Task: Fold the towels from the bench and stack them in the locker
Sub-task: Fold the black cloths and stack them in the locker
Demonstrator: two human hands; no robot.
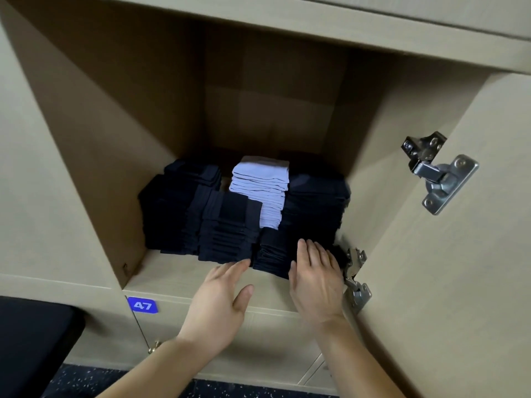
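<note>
Neither hand grips anything: right hand (314, 278) lies flat on the front navy stack (271, 255), left hand (221, 297) touches its left edge, inside the locker (94, 139).

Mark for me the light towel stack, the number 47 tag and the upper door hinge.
light towel stack (260, 182), head view, on its upper folded layers.
number 47 tag (142, 305), head view, on the digits.
upper door hinge (436, 171), head view, on its metal arm.

The left hand (222, 294) and right hand (314, 278), fingers straight, touch stacked dark navy folded towels (227, 234) inside a beige wooden locker (86, 139); white folded towels (260, 188) sit beyond them.
</note>
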